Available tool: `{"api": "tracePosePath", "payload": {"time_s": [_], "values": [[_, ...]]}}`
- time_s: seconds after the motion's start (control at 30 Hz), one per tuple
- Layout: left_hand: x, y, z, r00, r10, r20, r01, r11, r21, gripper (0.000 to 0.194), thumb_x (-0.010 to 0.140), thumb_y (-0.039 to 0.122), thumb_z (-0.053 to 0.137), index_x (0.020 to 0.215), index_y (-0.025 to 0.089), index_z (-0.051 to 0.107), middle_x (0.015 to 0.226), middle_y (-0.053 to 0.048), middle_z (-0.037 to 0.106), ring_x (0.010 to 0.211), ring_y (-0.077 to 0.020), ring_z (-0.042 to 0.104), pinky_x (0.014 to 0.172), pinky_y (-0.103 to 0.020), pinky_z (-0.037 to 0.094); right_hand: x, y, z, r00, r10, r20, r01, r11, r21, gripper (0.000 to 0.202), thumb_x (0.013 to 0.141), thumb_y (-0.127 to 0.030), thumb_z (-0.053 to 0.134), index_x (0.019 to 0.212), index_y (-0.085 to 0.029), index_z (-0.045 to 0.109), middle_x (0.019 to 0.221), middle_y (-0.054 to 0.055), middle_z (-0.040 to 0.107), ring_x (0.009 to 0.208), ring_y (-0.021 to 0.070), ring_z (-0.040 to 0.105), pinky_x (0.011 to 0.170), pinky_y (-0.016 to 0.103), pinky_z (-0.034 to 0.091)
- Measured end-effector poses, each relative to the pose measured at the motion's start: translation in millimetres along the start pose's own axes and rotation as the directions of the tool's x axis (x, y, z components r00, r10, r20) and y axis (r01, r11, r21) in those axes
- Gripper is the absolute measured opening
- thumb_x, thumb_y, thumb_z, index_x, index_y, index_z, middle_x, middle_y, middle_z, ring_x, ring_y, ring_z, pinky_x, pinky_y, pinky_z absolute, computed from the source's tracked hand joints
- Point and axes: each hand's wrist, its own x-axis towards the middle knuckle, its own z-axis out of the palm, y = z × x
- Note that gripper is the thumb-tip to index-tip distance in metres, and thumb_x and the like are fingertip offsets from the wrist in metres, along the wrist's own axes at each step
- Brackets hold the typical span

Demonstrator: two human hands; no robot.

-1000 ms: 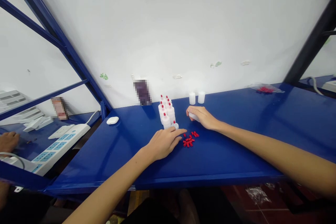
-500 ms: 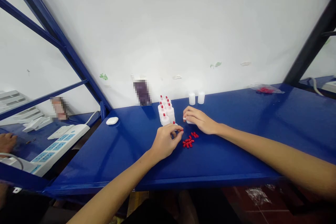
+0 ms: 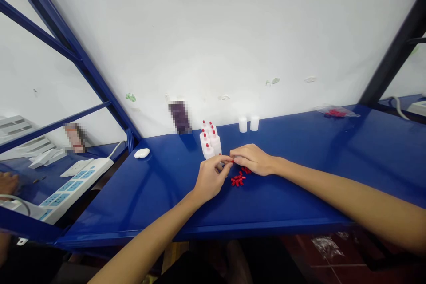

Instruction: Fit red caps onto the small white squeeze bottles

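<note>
Between thumb and forefinger of my left hand (image 3: 210, 178) is a small red cap (image 3: 232, 161), pinched at the fingertips. My right hand (image 3: 254, 159) is closed right beside it, its fingertips meeting those of the left. The white bottle seen in my right fingers a moment ago is now hidden behind them. Just beyond my left hand, white bottles (image 3: 209, 152) with red caps on their tips stand upright in two close rows. Loose red caps (image 3: 238, 180) lie in a small heap below my fingertips, partly covered by my right hand.
Two white containers (image 3: 242, 124) stand near the wall. A clear bag (image 3: 337, 112) with red pieces lies at the back right of the blue table (image 3: 299, 206). A white oval object (image 3: 142, 153) and a power strip (image 3: 71, 186) are at left, near another person's hand (image 3: 8, 183).
My right hand has turned and moved slightly left and down, bringing its fingertips against the left hand's. The white bottle in it has gone out of sight. My left hand has barely moved.
</note>
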Motion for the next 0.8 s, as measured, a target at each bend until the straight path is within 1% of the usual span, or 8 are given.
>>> {"api": "tracePosePath", "payload": {"time_s": [0.1,0.17,0.4,0.5,0.6,0.67,0.73,0.8], "values": [[0,1,0.9,0.999,0.035,0.033,-0.037,0.998,0.045,0.016,0.09,0.023,0.056,0.097,0.018,0.07,0.065,0.002,0.066,0.052,-0.0093,0.056,0.053,-0.02,0.045,0,-3,1,1.0,0.025,-0.004,-0.025,0.999,-0.042,0.041,0.098,-0.047,0.035,0.073,-0.019,0.049,0.067,0.0,0.056,0.06,0.0141,0.046,0.061,0.025,0.027],[1,2,1.4,0.996,0.044,0.073,-0.047,0.998,0.048,0.018,0.09,0.022,0.054,0.099,0.018,0.068,0.063,0.003,0.063,0.052,-0.0087,0.054,0.054,-0.019,0.043,0,-5,1,0.998,0.063,-0.004,-0.063,0.996,-0.069,0.042,0.097,-0.05,0.039,0.07,-0.019,0.05,0.063,-0.001,0.055,0.057,0.0133,0.045,0.059,0.025,0.026],[3,1,1.5,0.989,0.045,0.144,-0.054,0.997,0.059,0.018,0.092,0.022,0.051,0.105,0.02,0.063,0.062,0.006,0.053,0.051,-0.008,0.047,0.052,-0.019,0.037,2,-8,3,0.995,0.096,-0.008,-0.096,0.995,-0.041,0.034,0.095,-0.037,0.04,0.07,-0.019,0.054,0.056,-0.002,0.052,0.051,0.0121,0.043,0.056,0.026,0.025],[2,2,2.8,0.988,0.068,0.14,-0.086,0.988,0.125,0.017,0.094,0.024,0.049,0.104,0.021,0.062,0.063,0.006,0.052,0.052,-0.0082,0.045,0.054,-0.02,0.035,2,-7,3,0.997,0.074,-0.032,-0.074,0.997,-0.017,0.03,0.095,-0.04,0.042,0.077,-0.019,0.055,0.058,-0.003,0.052,0.052,0.0128,0.044,0.057,0.025,0.027],[1,5,4.2,0.99,0.1,0.097,-0.116,0.977,0.176,0.016,0.096,0.025,0.046,0.101,0.021,0.061,0.064,0.005,0.051,0.054,-0.0091,0.044,0.056,-0.021,0.035,1,-6,0,0.999,0.021,-0.04,-0.019,0.999,0.05,0.036,0.098,-0.048,0.036,0.1,-0.02,0.057,0.065,-0.002,0.057,0.056,0.0147,0.049,0.061,0.026,0.031],[3,7,1.2,0.991,0.128,0.033,-0.132,0.974,0.185,0.015,0.096,0.026,0.046,0.101,0.02,0.059,0.064,0.005,0.051,0.055,-0.0095,0.045,0.056,-0.021,0.034,-1,-4,-1,0.999,0.002,-0.053,0.003,0.996,0.091,0.041,0.099,-0.051,0.032,0.112,-0.02,0.056,0.07,-0.001,0.059,0.06,0.0156,0.051,0.063,0.026,0.033],[9,8,-8.4,0.984,0.163,-0.072,-0.147,0.971,0.189,0.013,0.095,0.027,0.047,0.1,0.02,0.057,0.064,0.005,0.051,0.055,-0.0095,0.046,0.056,-0.021,0.034,-2,-1,-2,0.996,0.026,-0.087,-0.015,0.992,0.122,0.044,0.099,-0.053,0.031,0.116,-0.02,0.055,0.068,-0.002,0.057,0.059,0.0155,0.05,0.062,0.026,0.034],[18,9,-24.6,0.96,0.197,-0.199,-0.153,0.964,0.218,0.011,0.094,0.027,0.049,0.096,0.02,0.057,0.065,0.005,0.05,0.056,-0.0094,0.046,0.057,-0.021,0.034,-2,2,-1,0.989,0.089,-0.122,-0.07,0.986,0.15,0.045,0.099,-0.054,0.032,0.114,-0.019,0.057,0.063,-0.003,0.053,0.056,0.0148,0.049,0.061,0.026,0.033]]}}
